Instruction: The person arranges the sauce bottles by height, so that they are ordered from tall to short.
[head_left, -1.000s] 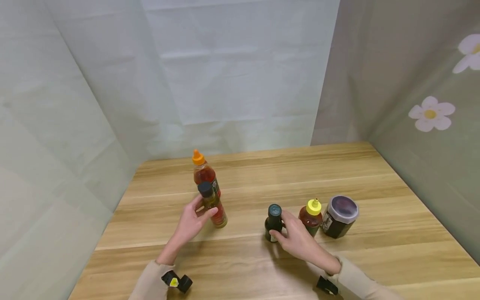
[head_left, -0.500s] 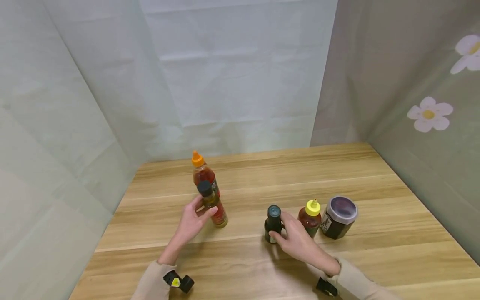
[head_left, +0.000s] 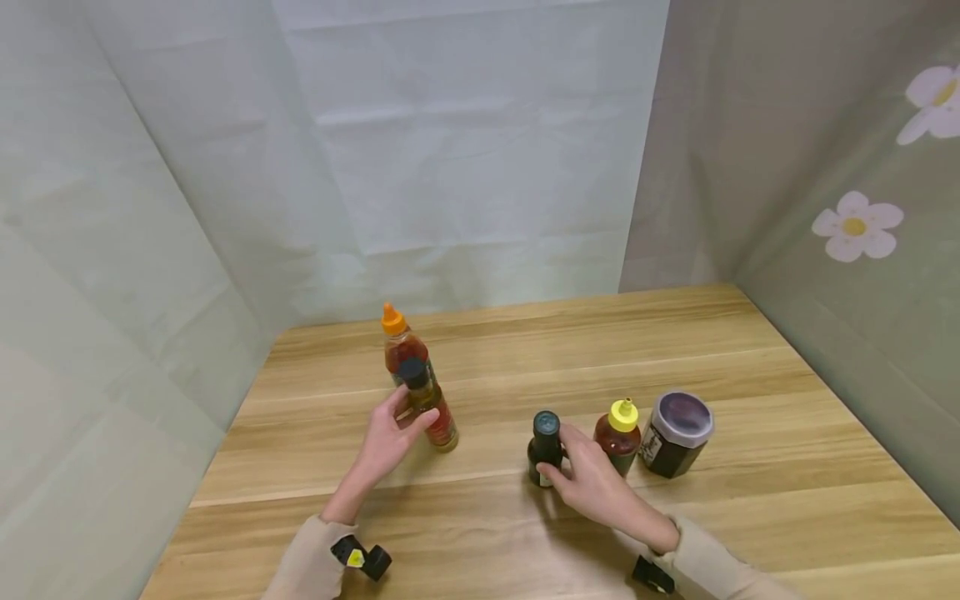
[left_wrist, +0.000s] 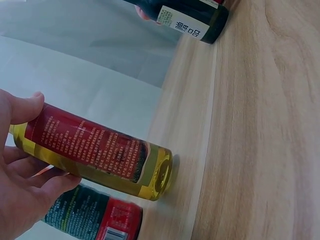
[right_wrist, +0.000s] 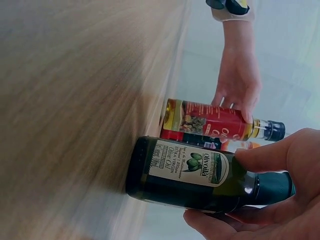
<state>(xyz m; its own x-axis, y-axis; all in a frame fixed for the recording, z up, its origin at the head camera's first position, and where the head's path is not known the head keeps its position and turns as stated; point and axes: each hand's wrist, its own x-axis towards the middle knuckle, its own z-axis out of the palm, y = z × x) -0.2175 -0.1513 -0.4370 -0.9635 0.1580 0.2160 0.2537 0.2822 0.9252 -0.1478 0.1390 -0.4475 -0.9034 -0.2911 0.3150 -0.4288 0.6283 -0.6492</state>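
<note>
Beige sleeves [head_left: 303,560], black wrist straps [head_left: 651,573], yellow patch [head_left: 356,558] and boxy black module [head_left: 377,563] at left wrist

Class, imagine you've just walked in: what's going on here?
A person's left hand grips a clear, red-labelled bottle of yellow oil, in front of an orange-capped bottle of red sauce. The right hand grips a dark green olive oil bottle. To its right, a yellow-capped dark red squeeze bottle and a faceted, pale-lidded black jar stand on the wooden table.
</note>
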